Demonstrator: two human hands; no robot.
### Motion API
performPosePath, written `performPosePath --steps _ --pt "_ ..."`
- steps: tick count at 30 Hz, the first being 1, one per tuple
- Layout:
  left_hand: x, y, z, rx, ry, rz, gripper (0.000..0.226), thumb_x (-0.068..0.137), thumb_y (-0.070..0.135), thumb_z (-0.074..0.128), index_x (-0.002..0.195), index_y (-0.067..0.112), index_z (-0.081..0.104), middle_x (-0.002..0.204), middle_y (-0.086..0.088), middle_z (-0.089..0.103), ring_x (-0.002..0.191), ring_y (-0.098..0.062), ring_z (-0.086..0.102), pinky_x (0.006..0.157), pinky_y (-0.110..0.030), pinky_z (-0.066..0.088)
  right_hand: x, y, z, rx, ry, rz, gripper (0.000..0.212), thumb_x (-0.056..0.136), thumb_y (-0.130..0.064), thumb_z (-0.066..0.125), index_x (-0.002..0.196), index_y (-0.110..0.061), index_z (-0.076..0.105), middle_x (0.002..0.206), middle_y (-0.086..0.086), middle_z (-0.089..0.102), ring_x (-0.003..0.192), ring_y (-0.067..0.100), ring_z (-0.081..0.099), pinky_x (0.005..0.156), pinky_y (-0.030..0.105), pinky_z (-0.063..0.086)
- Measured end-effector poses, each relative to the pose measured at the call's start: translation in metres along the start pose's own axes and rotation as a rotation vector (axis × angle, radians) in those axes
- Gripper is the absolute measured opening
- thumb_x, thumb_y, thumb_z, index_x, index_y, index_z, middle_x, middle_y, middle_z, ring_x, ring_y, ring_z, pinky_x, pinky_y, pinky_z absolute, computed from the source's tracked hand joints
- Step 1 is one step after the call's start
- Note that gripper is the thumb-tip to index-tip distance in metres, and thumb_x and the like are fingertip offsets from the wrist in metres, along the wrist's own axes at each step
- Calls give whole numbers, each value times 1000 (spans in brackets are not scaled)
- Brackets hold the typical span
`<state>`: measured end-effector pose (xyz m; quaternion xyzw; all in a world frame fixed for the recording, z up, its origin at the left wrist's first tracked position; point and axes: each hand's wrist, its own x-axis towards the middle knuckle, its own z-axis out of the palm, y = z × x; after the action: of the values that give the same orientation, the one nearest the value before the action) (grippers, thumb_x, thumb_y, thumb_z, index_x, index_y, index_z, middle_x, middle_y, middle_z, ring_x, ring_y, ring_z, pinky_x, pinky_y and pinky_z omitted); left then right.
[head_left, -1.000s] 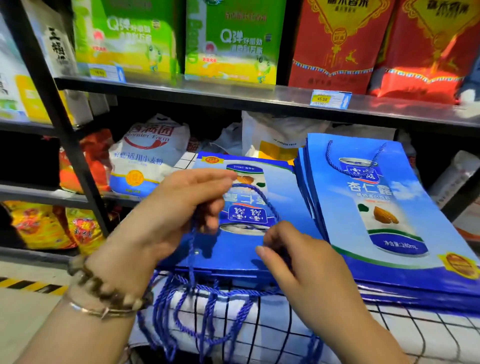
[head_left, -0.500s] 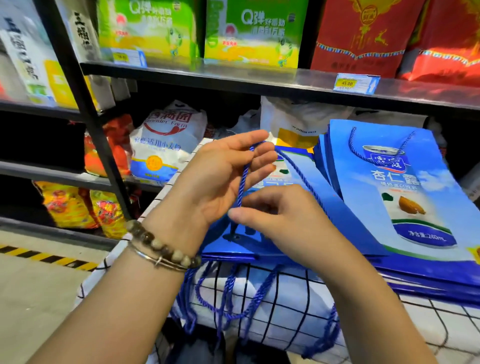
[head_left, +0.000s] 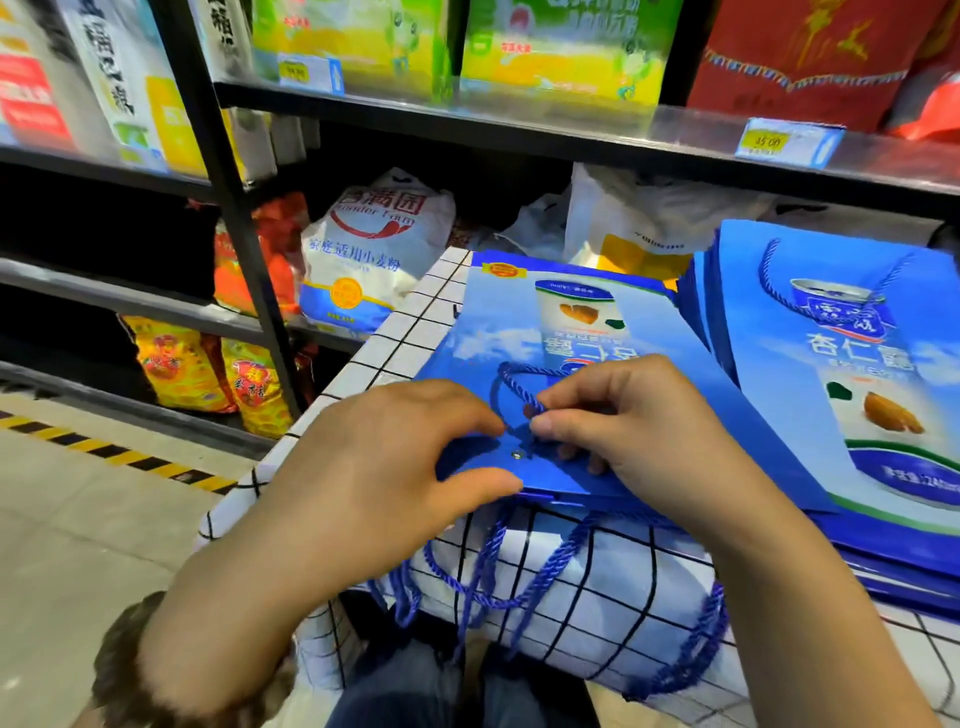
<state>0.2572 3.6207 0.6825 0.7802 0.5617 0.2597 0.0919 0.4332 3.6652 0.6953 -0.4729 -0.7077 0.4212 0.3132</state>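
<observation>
A flat blue paper gift bag (head_left: 524, 322) lies on top of a stack, printed side up, on a table with a white checked cloth (head_left: 415, 306). My left hand (head_left: 395, 457) holds the bag's near edge, thumb under and fingers on top, beside a metal eyelet (head_left: 517, 455). My right hand (head_left: 634, 431) pinches a blue cord (head_left: 506, 379) just above that eyelet; the cord loops over the bag's face. Several more blue cords (head_left: 519, 571) hang over the table's front edge.
A second stack of the same blue bags (head_left: 852, 364) lies to the right. Behind stand black store shelves (head_left: 467, 124) with green boxes, red bags and a white flour sack (head_left: 374, 249). A tiled floor with a yellow-black stripe (head_left: 104, 452) is at left.
Both hands came down from mid-air to the bag's near edge. The left hand let go of the raised cord and took the edge; the right hand brought the cord to the eyelet.
</observation>
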Motion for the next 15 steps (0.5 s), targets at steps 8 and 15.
performPosePath --steps 8,15 --pt "-1 -7 7 166 147 193 39 72 56 44 78 29 72 74 12 72 61 -9 68 46 -36 55 5 1 6 -79 24 -25 20 76 -10 72 64 -24 65 49 -10 60 45 2 54 43 7 35" --pt "-2 -15 19 292 383 513 20 86 29 54 101 16 52 68 -4 70 52 -24 65 40 -31 49 12 2 8 -103 47 -34 22 75 -12 73 61 -27 64 51 -9 63 46 -1 54 52 11 45"
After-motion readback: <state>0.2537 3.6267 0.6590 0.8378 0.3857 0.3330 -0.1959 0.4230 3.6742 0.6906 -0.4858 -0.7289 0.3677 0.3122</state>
